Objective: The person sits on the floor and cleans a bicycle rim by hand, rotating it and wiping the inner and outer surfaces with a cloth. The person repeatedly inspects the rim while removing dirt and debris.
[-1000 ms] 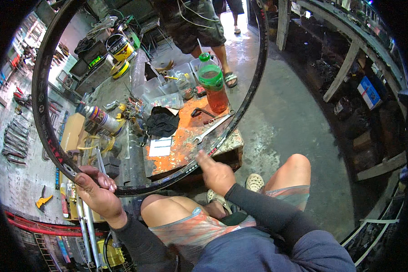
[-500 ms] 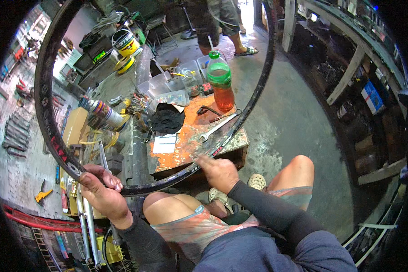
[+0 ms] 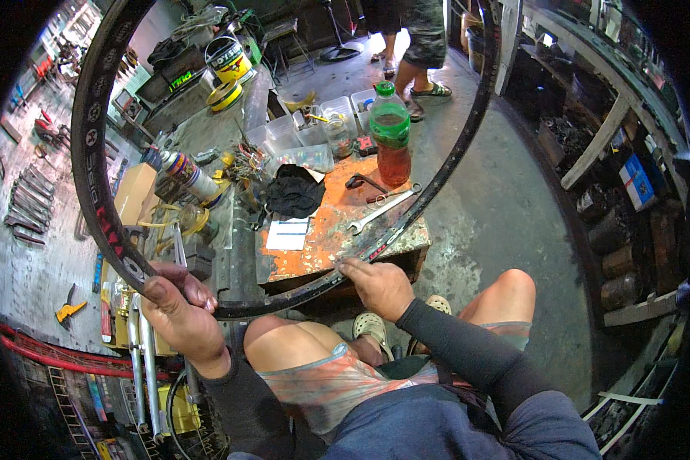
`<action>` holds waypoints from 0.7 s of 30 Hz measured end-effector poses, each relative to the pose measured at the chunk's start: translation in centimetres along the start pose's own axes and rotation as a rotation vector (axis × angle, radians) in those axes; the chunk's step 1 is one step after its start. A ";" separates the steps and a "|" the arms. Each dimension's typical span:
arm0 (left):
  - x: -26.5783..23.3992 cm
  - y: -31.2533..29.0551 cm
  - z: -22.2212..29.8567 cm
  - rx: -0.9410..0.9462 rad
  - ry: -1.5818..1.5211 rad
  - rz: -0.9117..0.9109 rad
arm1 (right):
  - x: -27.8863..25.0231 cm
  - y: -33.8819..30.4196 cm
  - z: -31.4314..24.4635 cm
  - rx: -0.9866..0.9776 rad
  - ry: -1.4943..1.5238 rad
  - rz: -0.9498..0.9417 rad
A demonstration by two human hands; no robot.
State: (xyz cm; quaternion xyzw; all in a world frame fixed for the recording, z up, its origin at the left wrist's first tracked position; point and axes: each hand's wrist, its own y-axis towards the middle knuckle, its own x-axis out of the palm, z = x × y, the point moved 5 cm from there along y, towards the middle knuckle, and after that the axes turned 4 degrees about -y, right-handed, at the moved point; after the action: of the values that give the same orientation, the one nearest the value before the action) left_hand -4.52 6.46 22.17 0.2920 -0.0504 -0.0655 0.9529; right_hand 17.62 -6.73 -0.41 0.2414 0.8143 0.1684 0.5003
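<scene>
A large black bicycle rim [image 3: 85, 165] without spokes stands up in front of me, its hoop framing the workbench behind it. My left hand [image 3: 182, 316] is closed round its lower left part, thumb on the near side and fingers curled beyond. At the lower right, my right hand [image 3: 381, 290] pinches the rim between thumb and fingers. Beyond the rim is a worn orange wooden box [image 3: 322, 257]. On it lie a combination wrench [image 3: 383, 211], a black cloth [image 3: 294, 192] and a white paper card [image 3: 287, 234]. A green-topped bottle of red liquid [image 3: 391, 138] stands there too.
Clear plastic bins [image 3: 284, 132] hold small parts behind the box. Left of them are a spray can [image 3: 192, 178] and a yellow bucket [image 3: 228, 61]. Wrenches hang on a tool board [image 3: 31, 195]. Wooden shelving [image 3: 590, 153] lines the right. People's legs [image 3: 418, 73] show at the back.
Both hands keep their hold on the rim. The scene has shifted slightly right in view, and the right fingers now press closer on the rim. Another person's legs have moved at the back.
</scene>
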 end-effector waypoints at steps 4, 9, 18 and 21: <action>0.2 -0.1 0.2 0.018 -0.012 -0.017 | 0.8 0.1 0.7 0.086 0.046 -0.002; 0.5 -0.4 0.4 0.053 -0.007 -0.029 | 0.8 0.2 -0.9 -0.023 0.101 0.008; 0.7 -0.2 0.7 0.031 0.032 -0.021 | -0.7 1.2 -0.3 -0.075 0.077 -0.053; 0.8 -0.1 0.6 0.023 0.015 -0.009 | 0.2 2.0 1.2 0.035 -0.024 -0.112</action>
State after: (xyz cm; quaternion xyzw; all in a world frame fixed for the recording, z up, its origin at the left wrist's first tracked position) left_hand -3.82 5.91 22.67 0.3035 -0.0426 -0.0670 0.9495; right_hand 19.10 -4.95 -0.09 0.2063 0.8233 0.1230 0.5142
